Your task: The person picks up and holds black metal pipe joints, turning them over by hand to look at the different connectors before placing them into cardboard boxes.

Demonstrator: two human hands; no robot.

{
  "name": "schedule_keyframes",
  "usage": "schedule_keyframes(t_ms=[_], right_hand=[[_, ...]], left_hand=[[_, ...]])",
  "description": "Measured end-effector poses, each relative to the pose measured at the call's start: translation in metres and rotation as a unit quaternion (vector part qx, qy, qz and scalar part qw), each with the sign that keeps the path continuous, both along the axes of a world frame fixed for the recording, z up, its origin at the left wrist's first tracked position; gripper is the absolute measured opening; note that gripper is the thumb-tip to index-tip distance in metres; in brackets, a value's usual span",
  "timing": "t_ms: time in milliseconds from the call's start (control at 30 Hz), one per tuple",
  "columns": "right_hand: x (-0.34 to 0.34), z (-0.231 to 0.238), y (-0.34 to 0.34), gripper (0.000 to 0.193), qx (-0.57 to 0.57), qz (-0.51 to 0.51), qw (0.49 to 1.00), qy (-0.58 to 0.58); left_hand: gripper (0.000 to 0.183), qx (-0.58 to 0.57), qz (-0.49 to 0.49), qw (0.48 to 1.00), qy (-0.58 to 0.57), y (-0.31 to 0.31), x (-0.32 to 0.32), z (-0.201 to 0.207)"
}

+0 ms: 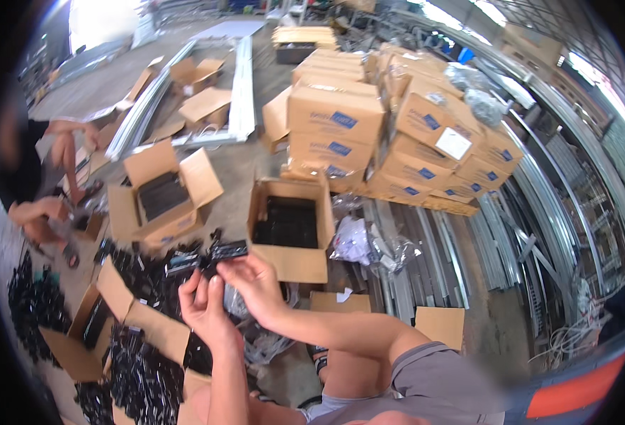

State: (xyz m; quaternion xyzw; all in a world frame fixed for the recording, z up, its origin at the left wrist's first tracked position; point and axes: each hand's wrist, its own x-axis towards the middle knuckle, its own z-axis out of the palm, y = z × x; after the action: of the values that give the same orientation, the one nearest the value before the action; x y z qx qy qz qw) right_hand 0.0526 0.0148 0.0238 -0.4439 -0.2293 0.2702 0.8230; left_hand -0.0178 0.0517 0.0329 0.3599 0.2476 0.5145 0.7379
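In front of me, my left hand [209,310] and my right hand [257,289] are raised close together, fingers pinched. Between the fingertips they hold a small black part [229,250] with a shiny rectangular block, and a dark thin piece sticks up beside it. A second black and silvery piece [183,264] shows just left of the fingertips; whether it is joined to the held part I cannot tell. Just beyond my hands stands an open cardboard box [289,263] with black contents. Heaps of loose black parts [146,365] lie below and left of my left hand.
Another open carton [202,180] stands farther left, near a seated person [25,163]. Stacked cardboard boxes [337,113] on a pallet rise at the back. Clear plastic bags [355,241] and long metal profiles [401,283] lie to the right. A low open carton [78,327] sits at left.
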Motion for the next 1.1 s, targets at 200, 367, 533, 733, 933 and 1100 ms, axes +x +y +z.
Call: schedule_keyframes(t_ms=[200,367,533,733,933,1100], right_hand=[[0.007,-0.009,-0.015,0.017,0.001,-0.029,0.999,-0.021],[0.004,-0.008,-0.007,0.029,0.014,-0.023,0.999,-0.025],[0.022,0.013,-0.018,0.034,0.03,-0.024,0.999,-0.02],[0.031,0.01,-0.02,0.028,0.046,-0.02,0.998,-0.041],[0.034,0.017,-0.035,0.023,-0.029,-0.069,0.994,-0.079],[0.027,0.011,-0.026,0.025,-0.07,-0.078,0.989,-0.103]], left_hand=[[0.028,0.021,-0.035,0.999,-0.008,-0.009,0.007,-0.012],[0.029,0.01,-0.024,1.0,0.001,-0.002,0.002,-0.011],[0.034,0.027,-0.037,0.999,0.02,0.008,-0.003,-0.013],[0.044,-0.002,-0.153,0.988,-0.004,0.007,-0.011,0.005],[0.051,-0.1,-0.264,0.958,-0.054,0.022,-0.008,-0.016],[0.049,-0.08,-0.216,0.971,-0.069,0.022,-0.007,-0.003]])
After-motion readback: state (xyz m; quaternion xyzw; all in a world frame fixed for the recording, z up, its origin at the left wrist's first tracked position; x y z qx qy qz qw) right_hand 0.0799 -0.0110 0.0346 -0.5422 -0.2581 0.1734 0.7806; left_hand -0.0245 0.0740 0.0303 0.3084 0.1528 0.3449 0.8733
